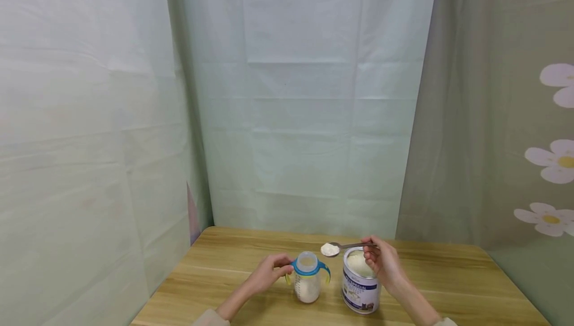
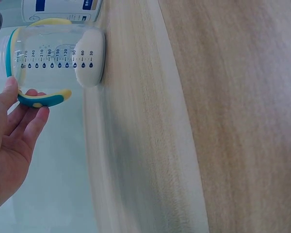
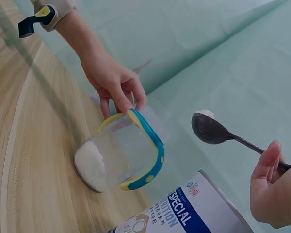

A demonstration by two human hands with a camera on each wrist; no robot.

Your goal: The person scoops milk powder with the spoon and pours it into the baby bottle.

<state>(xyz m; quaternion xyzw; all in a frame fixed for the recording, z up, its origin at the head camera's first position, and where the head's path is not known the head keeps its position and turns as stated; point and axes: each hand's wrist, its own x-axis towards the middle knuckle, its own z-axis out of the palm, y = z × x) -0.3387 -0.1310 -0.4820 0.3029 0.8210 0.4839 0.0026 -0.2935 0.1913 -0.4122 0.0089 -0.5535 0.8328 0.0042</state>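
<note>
A clear baby bottle [image 1: 307,290] with a blue-and-yellow two-handled collar stands upright and lidless on the table. White powder [image 2: 89,58] fills its bottom, up to around the 90 mark in the left wrist view. My left hand [image 1: 268,273] holds the bottle's near handle [image 2: 46,100] between thumb and fingers. Between the fingers of my right hand [image 1: 386,264] is the handle of a dark spoon [image 3: 213,131], its bowl heaped with white powder [image 1: 330,249]. The bowl hovers between the bottle's mouth and an opened milk powder can [image 1: 360,293]; pale powder shows inside the can.
The wooden table [image 1: 242,251] has rounded back corners. Pale green curtains [image 1: 305,141] hang behind it and on both sides, the right one printed with white flowers [image 1: 556,161]. A dark device [image 3: 37,22] is strapped at the left wrist.
</note>
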